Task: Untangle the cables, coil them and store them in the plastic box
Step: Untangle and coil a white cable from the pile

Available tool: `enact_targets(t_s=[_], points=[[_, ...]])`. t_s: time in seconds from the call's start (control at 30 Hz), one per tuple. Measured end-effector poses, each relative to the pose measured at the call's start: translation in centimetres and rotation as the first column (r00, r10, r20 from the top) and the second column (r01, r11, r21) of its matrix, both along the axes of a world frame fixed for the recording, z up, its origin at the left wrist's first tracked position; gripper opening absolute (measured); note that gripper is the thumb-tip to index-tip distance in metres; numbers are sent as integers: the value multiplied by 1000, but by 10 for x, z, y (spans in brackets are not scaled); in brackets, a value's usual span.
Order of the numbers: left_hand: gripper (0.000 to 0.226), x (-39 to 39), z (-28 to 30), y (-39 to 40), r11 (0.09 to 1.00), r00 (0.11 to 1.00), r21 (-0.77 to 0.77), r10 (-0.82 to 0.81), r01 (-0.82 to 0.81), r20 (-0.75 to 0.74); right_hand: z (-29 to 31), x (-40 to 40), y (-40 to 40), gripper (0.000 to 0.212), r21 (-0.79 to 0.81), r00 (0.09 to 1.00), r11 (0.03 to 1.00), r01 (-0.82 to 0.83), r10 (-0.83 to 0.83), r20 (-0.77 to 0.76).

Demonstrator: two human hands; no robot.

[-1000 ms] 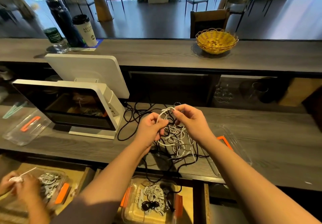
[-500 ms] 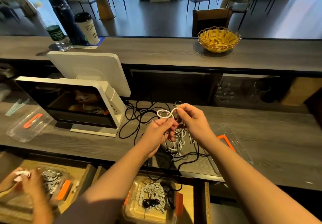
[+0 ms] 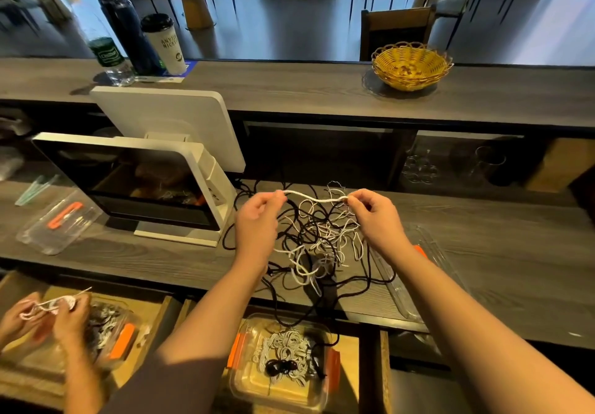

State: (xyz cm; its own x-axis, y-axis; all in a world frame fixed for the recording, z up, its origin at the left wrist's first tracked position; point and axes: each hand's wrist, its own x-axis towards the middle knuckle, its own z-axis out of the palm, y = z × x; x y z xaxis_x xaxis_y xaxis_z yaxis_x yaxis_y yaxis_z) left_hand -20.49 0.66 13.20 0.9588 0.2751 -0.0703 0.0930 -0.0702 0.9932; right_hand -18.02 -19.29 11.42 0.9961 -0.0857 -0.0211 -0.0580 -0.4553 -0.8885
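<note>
Matt grey wood-grain counter [image 3: 483, 252], clear glossy plastic box [image 3: 283, 391] with orange clips, woven yellow wicker basket [image 3: 410, 66].

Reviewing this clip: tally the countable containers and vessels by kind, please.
Clear plastic boxes holding coiled cables: 2
Clear lids lying on the counter: 2
Woven baskets: 1
Paper cups: 1
Bottles: 2
Total: 8

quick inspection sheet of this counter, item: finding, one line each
surface: grey wood counter.
job's things: plastic box in open drawer, coils inside; clear lid under right forearm.
clutter: second lid, point-of-sale screen.
grippers: left hand and right hand pinch a white cable stretched between them.
cables: black and white tangle, one black strand trailing into the box.
surroundings: yellow basket, paper cup, another person's hands.
</note>
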Motion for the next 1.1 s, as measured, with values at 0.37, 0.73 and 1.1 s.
enact_targets(t_s=[0.37,0.73,1.1], points=[[25,-7,-7,-26,891,956,353,-239,287,-173,35,-17,29,23,169,951,943,-286,301,-71],[52,-8,-35,-3,950,956,215,-175,227,-235,27,-23,13,25,124,946,944,-306,316,-72],[35,-13,-59,37,945,960,284,-84,162,-269,15,-11,1,20,-138,998,988,-64,63,-17]])
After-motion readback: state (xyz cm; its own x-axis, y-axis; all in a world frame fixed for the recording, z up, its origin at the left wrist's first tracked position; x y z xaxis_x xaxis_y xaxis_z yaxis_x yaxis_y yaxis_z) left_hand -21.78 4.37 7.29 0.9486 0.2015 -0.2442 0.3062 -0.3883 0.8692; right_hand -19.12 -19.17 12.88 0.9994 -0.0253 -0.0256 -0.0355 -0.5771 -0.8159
